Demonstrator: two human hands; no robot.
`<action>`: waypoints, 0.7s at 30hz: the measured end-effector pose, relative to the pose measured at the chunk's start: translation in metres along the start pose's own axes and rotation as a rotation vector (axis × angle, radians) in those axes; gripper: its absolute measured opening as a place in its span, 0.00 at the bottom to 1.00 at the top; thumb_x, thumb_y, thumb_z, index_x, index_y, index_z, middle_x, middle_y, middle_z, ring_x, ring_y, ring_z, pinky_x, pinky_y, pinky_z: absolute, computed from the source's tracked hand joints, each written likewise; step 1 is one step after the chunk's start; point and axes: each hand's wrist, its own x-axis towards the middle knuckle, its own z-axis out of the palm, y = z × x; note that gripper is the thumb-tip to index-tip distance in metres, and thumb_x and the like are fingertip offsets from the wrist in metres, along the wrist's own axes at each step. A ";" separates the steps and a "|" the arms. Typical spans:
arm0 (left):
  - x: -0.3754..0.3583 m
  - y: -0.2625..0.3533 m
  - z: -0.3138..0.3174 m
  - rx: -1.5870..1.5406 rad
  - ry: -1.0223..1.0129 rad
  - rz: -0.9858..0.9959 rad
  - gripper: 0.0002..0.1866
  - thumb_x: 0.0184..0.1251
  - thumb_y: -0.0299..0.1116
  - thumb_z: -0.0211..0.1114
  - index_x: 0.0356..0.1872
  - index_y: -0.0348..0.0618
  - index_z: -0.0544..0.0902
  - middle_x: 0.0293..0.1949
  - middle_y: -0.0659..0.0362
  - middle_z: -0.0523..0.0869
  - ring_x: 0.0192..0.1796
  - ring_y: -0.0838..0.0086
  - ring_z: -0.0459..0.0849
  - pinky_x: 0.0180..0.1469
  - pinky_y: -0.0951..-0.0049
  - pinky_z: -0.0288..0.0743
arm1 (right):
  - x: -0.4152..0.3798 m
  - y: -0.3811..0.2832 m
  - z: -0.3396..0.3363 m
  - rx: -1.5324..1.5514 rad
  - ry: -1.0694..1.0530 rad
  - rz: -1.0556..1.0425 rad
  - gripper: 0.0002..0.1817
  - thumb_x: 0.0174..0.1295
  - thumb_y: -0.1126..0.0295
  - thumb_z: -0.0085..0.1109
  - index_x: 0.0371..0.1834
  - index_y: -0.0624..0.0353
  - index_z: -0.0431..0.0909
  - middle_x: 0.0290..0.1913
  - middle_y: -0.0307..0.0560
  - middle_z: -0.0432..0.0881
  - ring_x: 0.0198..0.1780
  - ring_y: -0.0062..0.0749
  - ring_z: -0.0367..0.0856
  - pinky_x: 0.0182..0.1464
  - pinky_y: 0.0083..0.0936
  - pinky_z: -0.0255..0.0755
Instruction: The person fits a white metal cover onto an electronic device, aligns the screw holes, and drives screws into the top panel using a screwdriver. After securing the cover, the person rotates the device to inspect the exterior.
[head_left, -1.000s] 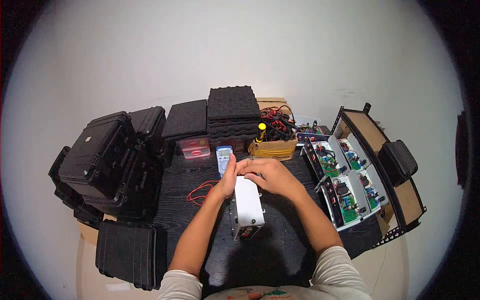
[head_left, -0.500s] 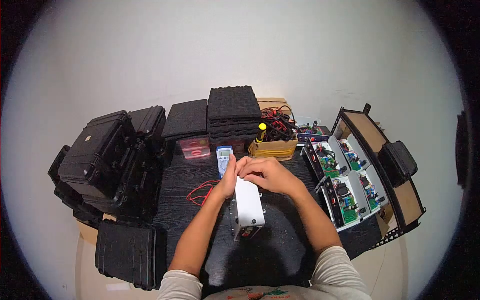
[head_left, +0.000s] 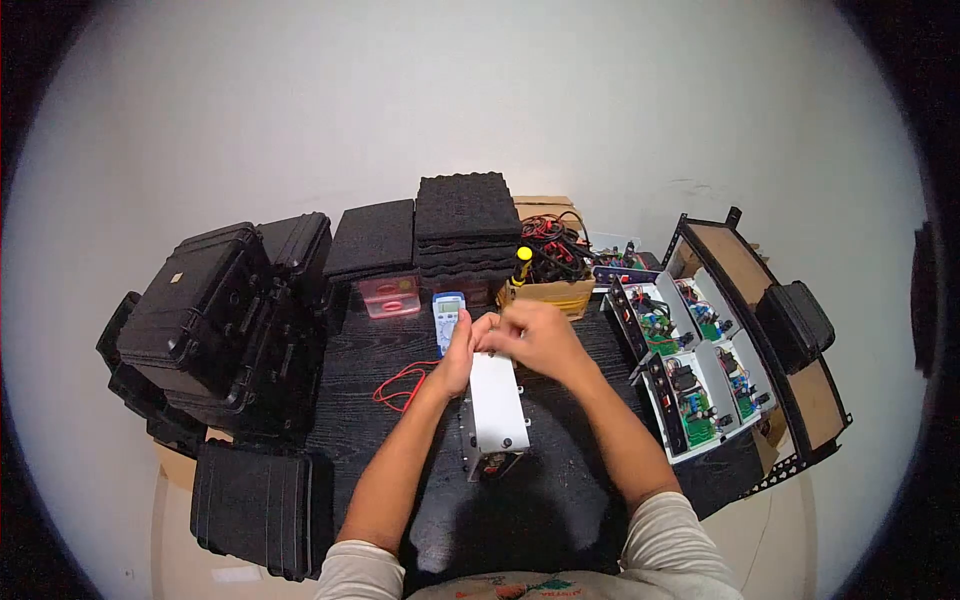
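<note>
A white metal box [head_left: 496, 405] stands on the black table, with a dark knob on its near top edge. My left hand [head_left: 461, 358] lies against the far left end of the box, thumb pointing up, fingers curled round the far end. Over the far top edge, my right hand [head_left: 535, 338] has its fingers bent together and is slightly blurred; anything between its fingertips is too small to make out. Just beyond my left hand lies a blue and white multimeter [head_left: 449, 309], with a red lead [head_left: 405, 385] looping to the left.
Black hard cases [head_left: 190, 300] are stacked at the left. Dark foam sheets [head_left: 466, 210] sit at the back beside a cardboard box [head_left: 560, 298] of cables and a yellow-topped screwdriver [head_left: 523, 262]. Open white housings with circuit boards [head_left: 700, 420] stand at the right, near a metal rack [head_left: 735, 245].
My right hand has risen slightly and turned over the far end of the box, its fingers more curled. My left hand and the box have stayed in place.
</note>
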 end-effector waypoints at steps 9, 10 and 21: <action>0.000 0.001 -0.007 0.025 -0.097 -0.035 0.46 0.78 0.79 0.29 0.47 0.43 0.80 0.37 0.52 0.91 0.38 0.71 0.89 0.42 0.70 0.83 | 0.031 0.143 0.051 -0.157 0.429 0.325 0.17 0.62 0.66 0.76 0.46 0.66 0.82 0.42 0.58 0.86 0.40 0.51 0.87 0.45 0.42 0.79; 0.000 0.001 -0.007 0.030 -0.097 -0.033 0.45 0.79 0.77 0.30 0.47 0.42 0.80 0.37 0.53 0.91 0.38 0.71 0.89 0.43 0.70 0.83 | 0.031 0.150 0.052 -0.172 0.378 0.308 0.18 0.62 0.65 0.76 0.46 0.66 0.81 0.42 0.60 0.86 0.40 0.55 0.86 0.45 0.44 0.79; -0.005 0.015 -0.002 0.234 -0.081 -0.054 0.22 0.57 0.36 0.48 0.46 0.35 0.84 0.41 0.51 0.90 0.44 0.67 0.89 0.51 0.67 0.82 | 0.037 0.045 -0.017 0.627 0.662 0.159 0.18 0.86 0.60 0.48 0.68 0.62 0.67 0.49 0.47 0.83 0.41 0.29 0.90 0.31 0.21 0.85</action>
